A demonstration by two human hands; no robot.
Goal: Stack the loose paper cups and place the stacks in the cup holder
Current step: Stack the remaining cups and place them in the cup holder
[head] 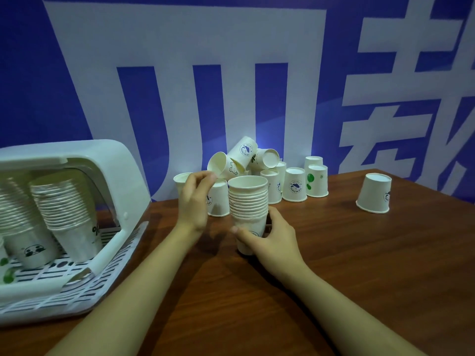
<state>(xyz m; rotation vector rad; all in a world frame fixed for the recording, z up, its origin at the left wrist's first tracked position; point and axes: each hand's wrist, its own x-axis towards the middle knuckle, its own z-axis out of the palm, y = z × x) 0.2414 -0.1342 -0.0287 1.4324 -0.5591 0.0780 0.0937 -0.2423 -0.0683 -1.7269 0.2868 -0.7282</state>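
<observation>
Ribbed paper cup stack (248, 201) in right hand (267, 233), left hand (194, 199) pinching tilted cup (223, 168)

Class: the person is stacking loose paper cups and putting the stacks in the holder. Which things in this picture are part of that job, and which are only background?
Part of the job:
- stack of cups, held by the right hand
- left hand, reaching into the pile of loose cups
- lone upturned cup
- cup holder with stacks inside

Background:
- wooden table
- blue and white banner

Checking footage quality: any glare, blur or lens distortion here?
Head view: dim and blue-tinted; a bright glare spot on the blue-and-white banner wall behind the piled white paper cups; wide-angle bending at the edges; the white plastic cup holder looks soft.
</observation>
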